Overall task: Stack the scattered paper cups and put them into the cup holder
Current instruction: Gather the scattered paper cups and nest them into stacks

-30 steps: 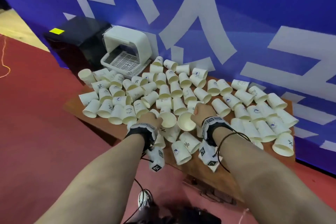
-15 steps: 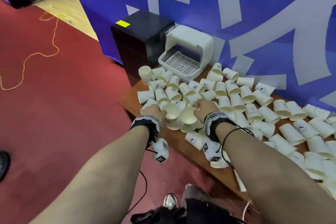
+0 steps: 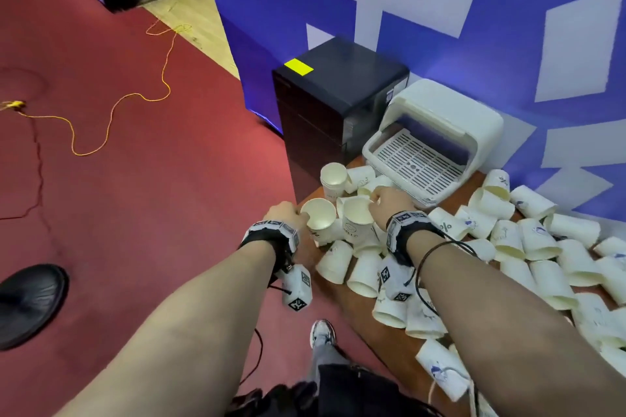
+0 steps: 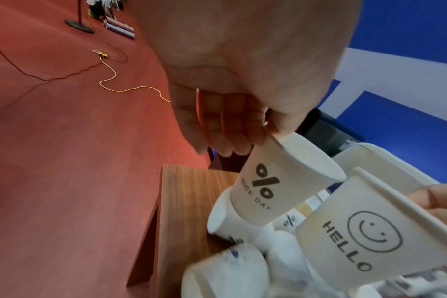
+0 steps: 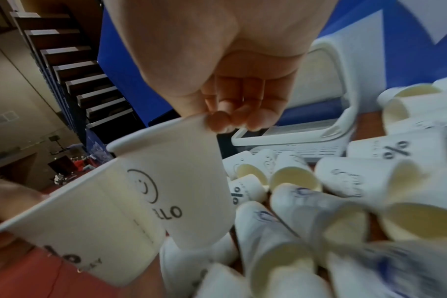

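Many white paper cups point(image 3: 538, 244) lie scattered on a wooden table point(image 3: 389, 325). My left hand point(image 3: 288, 213) pinches the rim of an upright cup printed "% NICE DAY" point(image 3: 318, 217) point(image 4: 276, 189), held above the table's left end. Beside it, my right hand point(image 3: 389, 201) pinches the rim of a "HELLO" smiley cup point(image 3: 355, 218) point(image 5: 181, 181). The two cups hang side by side, rims nearly touching. The white cup holder point(image 3: 430, 142), with a slotted tray and its lid raised, stands just behind my right hand.
A black cabinet point(image 3: 335, 91) with a yellow label stands left of the holder against the blue wall. Red carpet with a yellow cable point(image 3: 111, 118) lies to the left. A black shoe point(image 3: 30, 301) is at the lower left. An upright cup stack point(image 3: 333, 179) stands at the table's corner.
Both hands have lifted their cups off the pile and carried them leftward to the table's left end, near the holder. The head view has swung left.
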`<action>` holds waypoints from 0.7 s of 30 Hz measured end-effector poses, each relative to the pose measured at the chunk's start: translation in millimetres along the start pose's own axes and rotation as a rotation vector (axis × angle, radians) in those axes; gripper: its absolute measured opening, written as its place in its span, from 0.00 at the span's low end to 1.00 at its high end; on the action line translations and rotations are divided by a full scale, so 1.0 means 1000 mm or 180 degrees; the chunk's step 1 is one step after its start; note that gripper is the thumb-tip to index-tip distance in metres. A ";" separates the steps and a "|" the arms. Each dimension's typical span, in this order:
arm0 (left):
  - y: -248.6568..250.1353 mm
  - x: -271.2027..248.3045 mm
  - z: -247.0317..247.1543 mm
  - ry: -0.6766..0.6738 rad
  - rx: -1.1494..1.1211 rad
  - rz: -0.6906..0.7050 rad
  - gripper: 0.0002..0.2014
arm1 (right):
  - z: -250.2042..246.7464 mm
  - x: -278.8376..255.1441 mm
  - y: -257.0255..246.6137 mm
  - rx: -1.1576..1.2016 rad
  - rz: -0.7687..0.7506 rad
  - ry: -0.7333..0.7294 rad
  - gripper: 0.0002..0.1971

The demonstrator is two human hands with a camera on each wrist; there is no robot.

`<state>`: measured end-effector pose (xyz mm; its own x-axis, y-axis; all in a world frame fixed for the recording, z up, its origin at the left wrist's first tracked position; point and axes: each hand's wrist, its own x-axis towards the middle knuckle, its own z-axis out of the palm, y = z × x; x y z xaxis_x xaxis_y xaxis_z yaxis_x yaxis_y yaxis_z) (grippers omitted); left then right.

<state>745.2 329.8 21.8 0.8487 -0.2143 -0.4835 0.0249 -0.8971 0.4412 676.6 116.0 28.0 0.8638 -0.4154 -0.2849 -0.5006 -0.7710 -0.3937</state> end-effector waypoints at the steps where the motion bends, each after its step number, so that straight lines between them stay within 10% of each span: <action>1: -0.001 0.014 -0.012 0.0002 0.0015 -0.0058 0.14 | 0.000 0.015 -0.011 0.0061 0.0024 -0.0025 0.11; 21: -0.010 0.172 -0.017 -0.0934 0.0574 -0.0030 0.14 | 0.008 0.110 -0.044 0.0557 0.1254 -0.0009 0.16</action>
<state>900.2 308.4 -53.1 0.6602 -0.2841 -0.6953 -0.0841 -0.9478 0.3075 793.3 108.1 7.4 0.6048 -0.6603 -0.4453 -0.7944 -0.4600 -0.3967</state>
